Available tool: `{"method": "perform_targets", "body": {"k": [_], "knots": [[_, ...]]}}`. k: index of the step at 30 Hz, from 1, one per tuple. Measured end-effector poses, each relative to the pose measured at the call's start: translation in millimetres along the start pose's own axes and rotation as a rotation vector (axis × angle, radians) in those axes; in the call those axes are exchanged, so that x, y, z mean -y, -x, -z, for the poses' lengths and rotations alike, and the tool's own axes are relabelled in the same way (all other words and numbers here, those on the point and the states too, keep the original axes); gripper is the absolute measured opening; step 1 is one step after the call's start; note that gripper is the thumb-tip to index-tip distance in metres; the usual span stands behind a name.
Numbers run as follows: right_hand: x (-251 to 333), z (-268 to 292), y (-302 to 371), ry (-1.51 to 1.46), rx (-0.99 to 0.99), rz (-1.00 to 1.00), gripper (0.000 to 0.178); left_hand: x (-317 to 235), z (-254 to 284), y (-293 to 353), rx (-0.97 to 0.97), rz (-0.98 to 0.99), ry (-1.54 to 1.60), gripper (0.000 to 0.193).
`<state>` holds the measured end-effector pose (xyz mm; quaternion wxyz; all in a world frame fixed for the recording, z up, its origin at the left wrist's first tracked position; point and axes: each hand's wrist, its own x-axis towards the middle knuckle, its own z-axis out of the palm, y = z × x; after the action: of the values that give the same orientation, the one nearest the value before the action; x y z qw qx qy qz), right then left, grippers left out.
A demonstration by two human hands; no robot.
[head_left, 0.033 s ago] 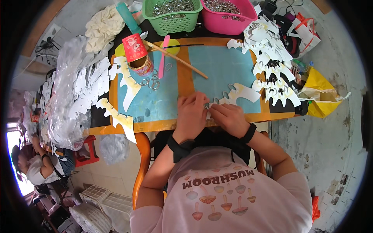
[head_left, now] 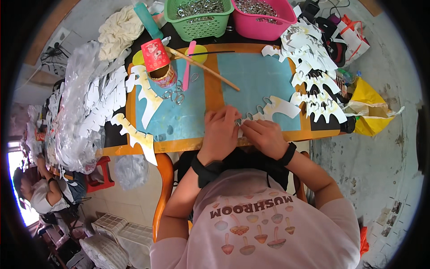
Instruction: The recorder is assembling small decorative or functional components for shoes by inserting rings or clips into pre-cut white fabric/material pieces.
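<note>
White notched card [head_left: 274, 110], yellow-smeared, metal rings [head_left: 260, 109] along its far edge, left end in the fingers [head_left: 251, 127], wide end out to their right.

baskets [head_left: 199, 32] behind mat [head_left: 257, 74] | stick [head_left: 215, 75] on mat | hands [head_left: 220, 131] before stick

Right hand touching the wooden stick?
Apart. The head view shows blue mat between the right hand and the near end of the wooden stick.

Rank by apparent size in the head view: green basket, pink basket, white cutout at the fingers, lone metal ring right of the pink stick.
1. Green basket and pink basket: too alike to rank, both cropped above.
2. White cutout.
3. Metal ring.
</note>
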<state>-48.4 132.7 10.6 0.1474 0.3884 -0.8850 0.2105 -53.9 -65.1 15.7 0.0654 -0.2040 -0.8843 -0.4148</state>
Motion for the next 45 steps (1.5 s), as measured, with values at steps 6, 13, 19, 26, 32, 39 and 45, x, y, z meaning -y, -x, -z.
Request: {"method": "perform_targets", "body": {"k": [6, 13, 19, 26, 32, 39, 45], "knots": [[7, 9, 5, 0.011, 0.062, -0.002, 0.040, -6, 10, 13, -0.051, -0.151, -0.004, 0.047], [8, 9, 5, -0.093, 0.030, -0.054, 0.040, -3, -16, 39, -0.083, -0.206, -0.279, 0.042], [-6, 5, -2, -0.266, -0.006, -0.157, 0.035, -1, -20, 48, -0.063, -0.264, -0.466, 0.040], [-17, 6, -10, -0.367, 0.056, -0.158, 0.040, -1, -19, 50, -0.055, -0.257, -0.490, 0.041], [-26, 9, -19, -0.360, 0.171, -0.072, 0.038, 2, -15, 47, -0.010, -0.155, -0.274, 0.046], [-44, 14, -27, -0.461, 0.205, -0.003, 0.041, 2, -12, 39, -0.014, -0.161, -0.091, 0.042], [-42, 13, -24, -0.241, 0.256, 0.143, 0.042, 0, -10, 37, 0.006, -0.114, -0.034, 0.041]]}}
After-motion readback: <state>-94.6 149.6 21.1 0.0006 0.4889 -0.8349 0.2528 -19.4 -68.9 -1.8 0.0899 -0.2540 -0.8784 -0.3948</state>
